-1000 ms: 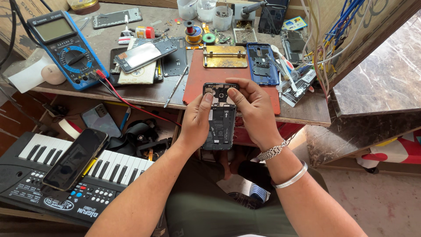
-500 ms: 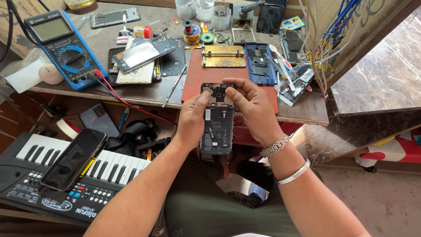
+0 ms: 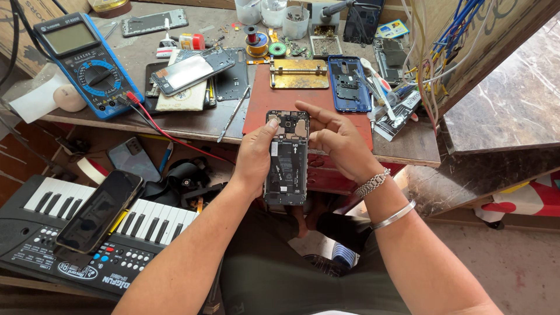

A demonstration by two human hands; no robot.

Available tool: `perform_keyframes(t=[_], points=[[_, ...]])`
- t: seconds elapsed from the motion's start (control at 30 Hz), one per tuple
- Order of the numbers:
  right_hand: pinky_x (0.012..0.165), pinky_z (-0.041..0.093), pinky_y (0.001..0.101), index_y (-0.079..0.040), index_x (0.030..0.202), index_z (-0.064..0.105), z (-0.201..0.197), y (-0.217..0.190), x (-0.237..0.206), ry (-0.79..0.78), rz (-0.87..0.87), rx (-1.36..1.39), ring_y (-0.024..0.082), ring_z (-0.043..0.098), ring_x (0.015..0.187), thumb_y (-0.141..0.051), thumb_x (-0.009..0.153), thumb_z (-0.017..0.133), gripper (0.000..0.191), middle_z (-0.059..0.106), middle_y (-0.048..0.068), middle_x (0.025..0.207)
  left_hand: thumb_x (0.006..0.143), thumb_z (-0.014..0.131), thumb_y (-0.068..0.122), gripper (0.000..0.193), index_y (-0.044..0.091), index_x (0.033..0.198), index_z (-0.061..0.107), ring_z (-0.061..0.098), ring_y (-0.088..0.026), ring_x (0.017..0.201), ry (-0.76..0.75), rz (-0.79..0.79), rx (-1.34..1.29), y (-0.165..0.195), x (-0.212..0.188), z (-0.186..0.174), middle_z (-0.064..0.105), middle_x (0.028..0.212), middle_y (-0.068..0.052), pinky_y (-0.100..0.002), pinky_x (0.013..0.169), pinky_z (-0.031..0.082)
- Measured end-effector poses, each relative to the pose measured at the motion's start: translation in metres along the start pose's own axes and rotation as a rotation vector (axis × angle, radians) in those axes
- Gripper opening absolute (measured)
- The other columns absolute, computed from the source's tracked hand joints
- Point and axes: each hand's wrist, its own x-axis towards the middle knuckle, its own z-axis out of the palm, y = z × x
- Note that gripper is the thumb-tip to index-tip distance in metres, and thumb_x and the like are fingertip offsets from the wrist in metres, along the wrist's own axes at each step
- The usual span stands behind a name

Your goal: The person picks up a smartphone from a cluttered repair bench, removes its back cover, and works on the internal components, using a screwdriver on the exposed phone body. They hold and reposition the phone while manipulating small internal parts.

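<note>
- Holding an opened smartphone (image 3: 286,157) upright between both hands, just off the near edge of the workbench (image 3: 408,153) and above the lap; its back cover is off, so the dark battery and the circuit board at the top lie bare.
- Left hand (image 3: 255,158) wraps the phone's left edge, thumb laid up along the side toward the top corner, fingers curled behind it.
- Right hand (image 3: 335,140) braces the right edge, forefinger stretched across the top of the board and thumb pressed near the upper right; what the fingertips work on is too small to tell.
- Judging from this, the opening-up is done and the inside work seems only in hand: battery and board both sit in place, nothing lifted out.
- Behind the phone lies a red work mat (image 3: 256,111) carrying a brass board holder (image 3: 298,74), with a blue phone frame (image 3: 348,84) just beside it.
- A metal pry tool (image 3: 233,114) lies left of the mat, within reach.
- Further left: a blue multimeter (image 3: 87,64) with red lead, and a detached screen (image 3: 192,70) on other parts.
- Loose wires (image 3: 429,58) hang at the right, near the right hand's path to the bench.
- An electronic keyboard (image 3: 64,233) with a dark phone (image 3: 99,210) lying on it sits low left, well apart.
</note>
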Motion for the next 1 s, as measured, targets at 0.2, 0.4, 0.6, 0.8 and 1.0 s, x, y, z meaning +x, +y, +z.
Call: perform_keyframes(t=[0.2, 0.4, 0.6, 0.8, 1.0], points=[[0.106, 0.051, 0.0315, 0.001, 0.158, 0.037, -0.0047, 0.0012, -0.0003, -0.067, -0.005, -0.032, 0.016, 0.062, 0.125, 0.008, 0.087, 0.057, 0.074, 0.061, 0.013, 0.142, 0.106, 0.052, 0.033, 0.035, 0.003, 0.104, 0.071, 0.068, -0.009, 0.071, 0.021, -0.032, 0.000, -0.0014, 0.0013, -0.0032, 0.073, 0.089, -0.004, -0.026, 0.063, 0.056], [0.105, 0.051, 0.0322, 0.000, 0.159, 0.036, -0.0058, 0.0023, 0.0000, -0.059, 0.018, -0.041, 0.016, 0.061, 0.125, 0.010, 0.087, 0.056, 0.076, 0.061, 0.014, 0.142, 0.106, 0.053, 0.033, 0.035, 0.003, 0.103, 0.071, 0.067, -0.009, 0.069, 0.034, -0.027, 0.008, -0.0003, 0.0017, -0.0019, 0.072, 0.087, -0.003, -0.026, 0.061, 0.055], [0.104, 0.051, 0.0318, 0.001, 0.161, 0.034, -0.0044, 0.0049, -0.0001, -0.043, 0.040, -0.021, 0.017, 0.061, 0.122, 0.010, 0.085, 0.059, 0.080, 0.062, 0.013, 0.139, 0.106, 0.052, 0.034, 0.037, 0.003, 0.099, 0.072, 0.067, -0.009, 0.067, 0.065, -0.026, 0.072, -0.0001, -0.0005, -0.0001, 0.073, 0.084, -0.003, -0.025, 0.060, 0.054], [0.101, 0.052, 0.0331, -0.011, 0.166, 0.016, 0.0011, 0.0041, -0.0060, -0.103, 0.088, -0.085, 0.020, 0.055, 0.127, 0.012, 0.076, 0.062, 0.104, 0.047, 0.013, 0.152, 0.106, 0.053, 0.034, 0.037, 0.003, 0.098, 0.072, 0.067, -0.008, 0.068, 0.091, 0.006, 0.075, -0.0004, -0.0007, -0.0004, 0.073, 0.084, -0.003, -0.025, 0.060, 0.055], [0.109, 0.048, 0.0322, -0.015, 0.168, -0.002, 0.0025, 0.0042, -0.0096, -0.202, 0.034, -0.149, 0.021, 0.044, 0.143, 0.012, 0.078, 0.063, 0.114, 0.032, 0.012, 0.165, 0.107, 0.052, 0.032, 0.036, 0.002, 0.101, 0.071, 0.068, -0.009, 0.070, 0.074, 0.057, 0.020, -0.0013, 0.0006, -0.0007, 0.073, 0.087, -0.004, -0.026, 0.061, 0.056]])
